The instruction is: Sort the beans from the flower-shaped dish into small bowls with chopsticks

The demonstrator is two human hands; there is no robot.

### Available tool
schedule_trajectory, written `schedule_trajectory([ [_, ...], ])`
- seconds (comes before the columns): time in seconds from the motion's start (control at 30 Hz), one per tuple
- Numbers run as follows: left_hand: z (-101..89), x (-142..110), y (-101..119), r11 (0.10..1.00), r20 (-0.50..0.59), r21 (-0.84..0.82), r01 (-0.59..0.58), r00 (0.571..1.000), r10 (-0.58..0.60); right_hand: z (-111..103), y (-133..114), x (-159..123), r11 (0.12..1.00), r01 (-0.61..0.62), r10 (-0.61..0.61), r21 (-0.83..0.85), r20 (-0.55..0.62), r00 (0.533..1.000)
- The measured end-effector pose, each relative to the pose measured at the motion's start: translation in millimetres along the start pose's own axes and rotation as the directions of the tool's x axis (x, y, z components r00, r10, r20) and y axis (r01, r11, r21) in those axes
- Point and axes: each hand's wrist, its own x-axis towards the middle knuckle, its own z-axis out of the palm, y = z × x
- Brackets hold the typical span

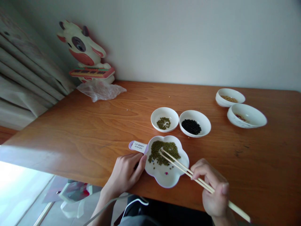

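My right hand [213,191] pinches chopsticks [208,187], tips in green beans [155,151]. Left hand [127,171] touches the flower dish [166,182], can't tell if gripping, near the tabletop's [94,135] front edge.

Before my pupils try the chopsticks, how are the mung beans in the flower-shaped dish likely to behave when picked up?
The mung beans look small and rounded, so each would probably roll if nudged. Several lie apart in the flower-shaped dish, so they likely move freely. Narrow chopsticks offer little contact; slipping seems likely.
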Motion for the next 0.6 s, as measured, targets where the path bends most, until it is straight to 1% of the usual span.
schedule_trajectory([
  [0.27, 0.5, -1.0, -0.3, 1.0, -0.018, 0.009, -0.001, 1.0, 0.002, 1.0, 6.5, -2.2, 1.0, -0.013, 0.013, 0.001, 0.053, 0.999],
  [0.6, 0.1, -0.1, 0.8, 1.0, -0.026, -0.004, 0.005, 1.0, -0.006, 1.5, 3.8, -0.6, 1.0, 0.03, -0.03, 0.003, 0.026, 0.999],
])
